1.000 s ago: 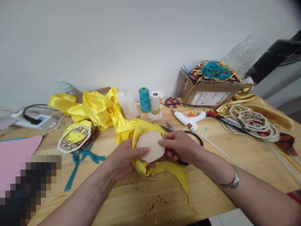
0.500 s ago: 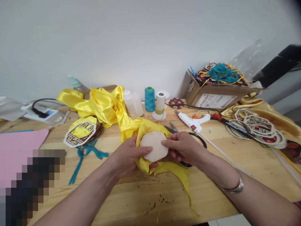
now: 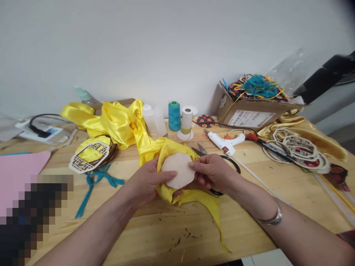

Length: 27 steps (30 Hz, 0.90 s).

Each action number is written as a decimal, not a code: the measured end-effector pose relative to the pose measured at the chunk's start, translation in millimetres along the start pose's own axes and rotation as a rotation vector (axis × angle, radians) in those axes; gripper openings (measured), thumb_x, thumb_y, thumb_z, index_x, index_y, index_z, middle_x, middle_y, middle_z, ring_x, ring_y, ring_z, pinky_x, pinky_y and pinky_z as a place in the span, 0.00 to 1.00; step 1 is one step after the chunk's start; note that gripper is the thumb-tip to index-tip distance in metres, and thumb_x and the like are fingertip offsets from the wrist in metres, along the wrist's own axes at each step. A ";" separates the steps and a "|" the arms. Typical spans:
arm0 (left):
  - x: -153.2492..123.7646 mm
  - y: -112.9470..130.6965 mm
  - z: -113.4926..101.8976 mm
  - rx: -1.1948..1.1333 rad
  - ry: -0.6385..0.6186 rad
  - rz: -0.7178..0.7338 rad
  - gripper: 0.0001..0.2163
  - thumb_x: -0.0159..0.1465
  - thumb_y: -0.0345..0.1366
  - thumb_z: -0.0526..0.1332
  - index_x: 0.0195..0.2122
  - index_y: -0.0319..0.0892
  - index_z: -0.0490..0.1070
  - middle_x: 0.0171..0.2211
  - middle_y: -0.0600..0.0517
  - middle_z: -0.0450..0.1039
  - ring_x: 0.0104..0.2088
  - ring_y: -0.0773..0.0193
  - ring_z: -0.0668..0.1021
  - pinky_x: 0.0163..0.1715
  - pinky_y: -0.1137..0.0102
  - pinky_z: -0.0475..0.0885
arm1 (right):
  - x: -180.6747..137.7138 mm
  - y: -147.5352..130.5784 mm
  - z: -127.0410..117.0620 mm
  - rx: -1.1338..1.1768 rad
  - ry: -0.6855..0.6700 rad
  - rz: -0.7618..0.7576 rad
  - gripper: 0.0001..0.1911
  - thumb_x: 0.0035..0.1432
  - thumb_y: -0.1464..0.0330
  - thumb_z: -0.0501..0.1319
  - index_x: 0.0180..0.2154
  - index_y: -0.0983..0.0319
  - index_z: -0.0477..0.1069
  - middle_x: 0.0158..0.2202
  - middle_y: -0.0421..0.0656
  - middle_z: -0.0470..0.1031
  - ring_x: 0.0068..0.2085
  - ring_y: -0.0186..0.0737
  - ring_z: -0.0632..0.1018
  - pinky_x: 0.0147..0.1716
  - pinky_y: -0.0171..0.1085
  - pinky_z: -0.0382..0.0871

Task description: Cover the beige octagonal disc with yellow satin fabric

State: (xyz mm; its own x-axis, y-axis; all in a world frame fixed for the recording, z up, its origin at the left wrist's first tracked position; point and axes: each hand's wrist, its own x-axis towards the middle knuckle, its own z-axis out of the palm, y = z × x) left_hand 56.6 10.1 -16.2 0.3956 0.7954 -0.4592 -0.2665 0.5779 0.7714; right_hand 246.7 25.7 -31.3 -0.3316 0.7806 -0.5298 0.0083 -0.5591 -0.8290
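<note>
Between my hands is a flat, cream-white disc with a slightly wavy edge, lying against yellow satin fabric. My left hand grips the left side, thumb on the disc's face and fingers behind in the cloth. On the right, my right hand pinches the disc's edge between thumb and fingers. Black-handled scissors lie partly hidden behind my right hand. The fabric trails up to a crumpled yellow heap at the back left, and a pointed strip hangs down toward the front.
A white glue gun and a red-capped black marker lie to the right. Behind stand a teal thread cone, plastic bottles and a full cardboard box. Cut-out wooden frames are stacked left, near teal cords.
The view has shifted slightly, so the scene sits a little further left. Both hands keep the same hold on the disc and fabric.
</note>
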 end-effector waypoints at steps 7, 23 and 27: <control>1.5 1.4 -3.6 -0.020 0.019 -0.021 0.20 0.55 0.27 0.65 0.50 0.40 0.67 0.40 0.41 0.77 0.35 0.53 0.79 0.27 0.64 0.77 | -3.4 -7.1 0.5 0.040 -0.048 0.007 0.19 0.56 0.61 0.60 0.20 0.68 0.71 0.17 0.40 0.72 0.12 0.24 0.65 0.07 0.24 0.54; 2.6 2.3 -3.0 -0.033 0.028 -0.024 0.17 0.53 0.27 0.67 0.45 0.39 0.71 0.37 0.43 0.78 0.32 0.56 0.80 0.26 0.64 0.78 | -3.7 -6.1 0.3 0.039 -0.049 0.065 0.12 0.53 0.70 0.62 0.20 0.67 0.69 0.14 0.36 0.69 0.11 0.23 0.64 0.07 0.23 0.53; 1.8 3.1 -2.7 -0.031 0.030 -0.016 0.16 0.54 0.27 0.66 0.45 0.39 0.70 0.37 0.43 0.78 0.32 0.56 0.80 0.27 0.63 0.77 | -3.9 -8.2 2.4 0.053 -0.028 0.062 0.14 0.56 0.69 0.60 0.20 0.67 0.69 0.14 0.37 0.70 0.11 0.23 0.64 0.06 0.23 0.54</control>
State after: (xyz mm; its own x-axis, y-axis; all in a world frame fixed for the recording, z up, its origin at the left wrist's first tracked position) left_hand 54.1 13.8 -15.8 0.3736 0.7911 -0.4843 -0.2875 0.5952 0.7504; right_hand 245.7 26.6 -22.0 -0.3584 0.7364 -0.5738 -0.0198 -0.6205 -0.7840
